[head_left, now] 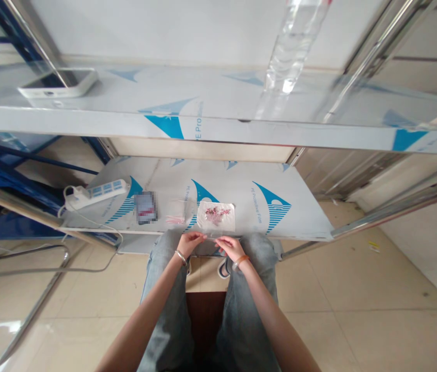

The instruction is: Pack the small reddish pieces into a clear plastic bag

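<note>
My left hand (190, 243) and my right hand (230, 247) are held close together over my knees at the front edge of the lower shelf (280, 227). Each hand's fingers are pinched on a thin, clear strip (211, 238) that spans between them; what it is I cannot make out. Just beyond my hands a white sheet (216, 216) with small pink pieces on it lies on the shelf. To its left lies a small clear bag (180, 212) with pink bits.
On the lower shelf there is a white power strip (96, 193) at the left and a small card (145, 207) beside it. The upper shelf (87, 121) carries a white phone (59, 83) and a clear plastic bottle (293, 46). Metal frame legs stand left and right on the tiled floor.
</note>
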{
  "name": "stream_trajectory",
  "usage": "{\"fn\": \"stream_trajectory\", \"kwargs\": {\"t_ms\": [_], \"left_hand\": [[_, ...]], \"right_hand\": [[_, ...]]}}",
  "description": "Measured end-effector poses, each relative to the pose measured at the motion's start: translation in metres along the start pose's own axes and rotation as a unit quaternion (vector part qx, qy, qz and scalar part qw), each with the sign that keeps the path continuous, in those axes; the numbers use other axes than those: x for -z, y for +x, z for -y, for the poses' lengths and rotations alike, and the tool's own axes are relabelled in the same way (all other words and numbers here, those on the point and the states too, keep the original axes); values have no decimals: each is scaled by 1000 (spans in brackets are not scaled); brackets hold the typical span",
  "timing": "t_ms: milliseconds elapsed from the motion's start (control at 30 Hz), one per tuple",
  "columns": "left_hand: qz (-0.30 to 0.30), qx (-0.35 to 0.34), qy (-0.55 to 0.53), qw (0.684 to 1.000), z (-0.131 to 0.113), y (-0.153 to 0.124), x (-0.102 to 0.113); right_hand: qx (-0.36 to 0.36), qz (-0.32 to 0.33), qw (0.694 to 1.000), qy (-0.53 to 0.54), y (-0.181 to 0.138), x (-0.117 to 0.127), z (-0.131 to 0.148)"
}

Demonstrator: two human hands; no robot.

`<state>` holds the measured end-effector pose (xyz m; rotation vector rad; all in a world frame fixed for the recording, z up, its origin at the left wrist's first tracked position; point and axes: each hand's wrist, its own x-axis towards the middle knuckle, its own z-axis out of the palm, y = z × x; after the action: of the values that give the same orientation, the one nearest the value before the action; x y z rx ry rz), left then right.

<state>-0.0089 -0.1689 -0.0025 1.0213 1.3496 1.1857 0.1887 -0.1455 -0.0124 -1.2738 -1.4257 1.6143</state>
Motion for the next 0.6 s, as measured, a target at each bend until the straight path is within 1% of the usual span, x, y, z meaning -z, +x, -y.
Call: {"fn": "stream_trajectory", "kwargs": {"t_ms": [133, 333, 600], "left_hand": [[-2, 9, -9, 1000, 3, 2, -1], [-6, 13, 13, 1000, 3, 3, -1], [11, 17, 6, 1000, 2, 4, -2]], "right_hand": [[-4, 3, 1000, -2, 0, -1, 3], [-3, -17, 1000, 17, -3, -3, 9], [4, -38, 999, 29, -12, 0, 11]]}}
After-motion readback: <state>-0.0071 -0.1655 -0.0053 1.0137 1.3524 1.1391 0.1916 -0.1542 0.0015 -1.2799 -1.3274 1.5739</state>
